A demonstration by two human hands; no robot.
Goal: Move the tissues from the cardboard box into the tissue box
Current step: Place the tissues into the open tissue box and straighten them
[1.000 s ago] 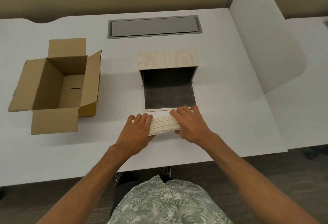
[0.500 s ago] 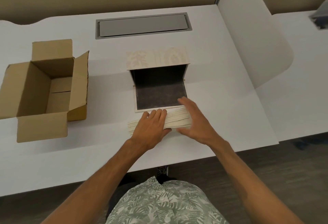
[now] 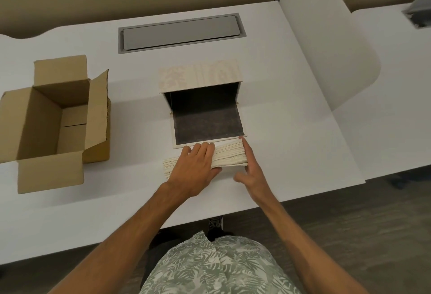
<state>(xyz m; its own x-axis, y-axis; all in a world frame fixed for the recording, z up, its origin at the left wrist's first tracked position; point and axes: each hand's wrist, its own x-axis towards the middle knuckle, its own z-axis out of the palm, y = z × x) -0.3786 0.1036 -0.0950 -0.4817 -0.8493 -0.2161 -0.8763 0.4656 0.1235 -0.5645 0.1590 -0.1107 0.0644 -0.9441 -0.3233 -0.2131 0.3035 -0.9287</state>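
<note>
A cream stack of tissues point(image 3: 229, 156) lies flat on the white desk, just in front of the tissue box point(image 3: 198, 76). The box has a pale patterned top, and its dark-lined flap point(image 3: 207, 125) lies open toward me. My left hand point(image 3: 196, 167) rests palm-down on the middle of the stack, thumb against its near side. My right hand point(image 3: 253, 172) stands edge-on against the stack's right end, fingers straight, thumb apart. The brown cardboard box point(image 3: 30, 121) sits at the left, flaps open, with nothing visible inside.
A grey cable hatch point(image 3: 179, 33) is set into the desk behind the tissue box. A white rounded partition point(image 3: 326, 48) rises on the right, with a second desk beyond it. The desk's near edge point(image 3: 233, 212) runs close behind my hands.
My left hand slid right, from the stack's left end onto its middle. My right hand came off the top and now lies flat against the right end.
</note>
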